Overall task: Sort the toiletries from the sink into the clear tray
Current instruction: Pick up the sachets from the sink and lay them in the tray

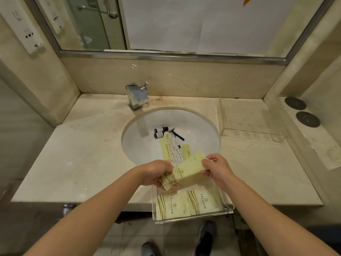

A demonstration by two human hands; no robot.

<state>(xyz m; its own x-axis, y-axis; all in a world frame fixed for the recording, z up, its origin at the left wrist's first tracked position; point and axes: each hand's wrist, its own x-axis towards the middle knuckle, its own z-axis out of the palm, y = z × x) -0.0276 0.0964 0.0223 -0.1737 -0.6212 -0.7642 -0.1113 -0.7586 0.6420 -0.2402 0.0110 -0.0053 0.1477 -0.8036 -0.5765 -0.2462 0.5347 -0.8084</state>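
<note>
Both my hands hold pale yellow toiletry packets (186, 171) over the near rim of the white sink (201, 124). My left hand (156, 174) grips their striped ends, my right hand (215, 168) pinches the other end. Just below them the clear tray (191, 218) sits at the counter's front edge and overhangs it, with two yellow packets (173, 206) lying flat inside. Down in the sink lie two small dark bottles (160, 132), a black razor (178, 134) and several long yellow and white sachets (170, 149).
A chrome faucet (137, 96) stands behind the basin. A second clear organiser tray (249, 122) rests on the marble counter (83, 154) to the right, near two dark round coasters (301, 111). A mirror spans the back wall. My shoes show on the floor.
</note>
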